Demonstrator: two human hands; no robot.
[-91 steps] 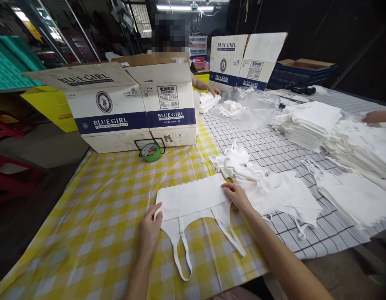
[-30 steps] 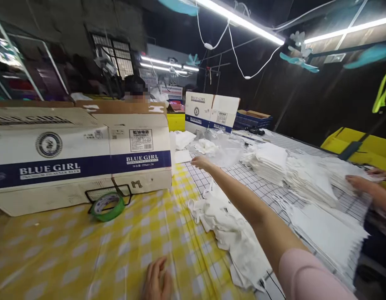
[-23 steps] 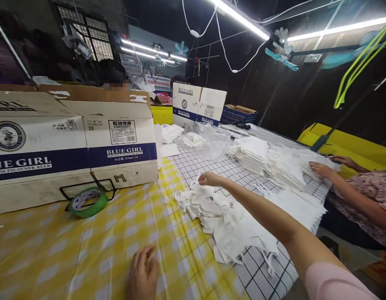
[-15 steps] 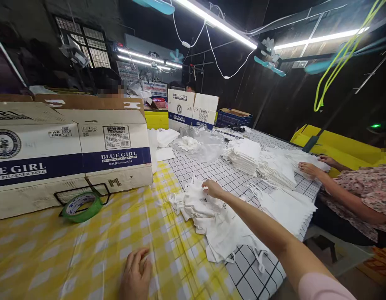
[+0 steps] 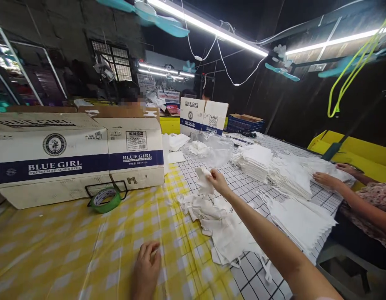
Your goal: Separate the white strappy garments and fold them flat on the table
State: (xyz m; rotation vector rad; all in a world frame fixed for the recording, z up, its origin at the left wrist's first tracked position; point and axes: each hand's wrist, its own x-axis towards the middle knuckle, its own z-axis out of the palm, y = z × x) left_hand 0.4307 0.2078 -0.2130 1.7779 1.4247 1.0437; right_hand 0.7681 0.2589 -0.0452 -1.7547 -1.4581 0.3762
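My right hand (image 5: 219,182) pinches a white cloth piece (image 5: 205,182) and holds it up over the table. Below it lies a crumpled heap of white cloth pieces (image 5: 222,227), some with thin straps or loops trailing out. My left hand (image 5: 148,264) rests on the yellow checked tablecloth (image 5: 118,246), holding nothing, its fingers slightly bent and the thumb apart. Beyond my left hand a roll of green tape (image 5: 105,201) lies by a black wire frame, in front of a white and blue carton (image 5: 77,166).
Stacks of white cloth (image 5: 253,162) stand on the grid-patterned cloth, with a flat pile (image 5: 300,218) nearer. A clear plastic bag (image 5: 216,150) lies before a second carton (image 5: 193,114). At right, a co-worker's hands (image 5: 328,181) touch white cloth. A blue crate (image 5: 244,123) sits behind.
My right hand has lifted a white cloth piece off the heap. My left hand stays on the tablecloth. The view has swung left, showing more of the large carton.
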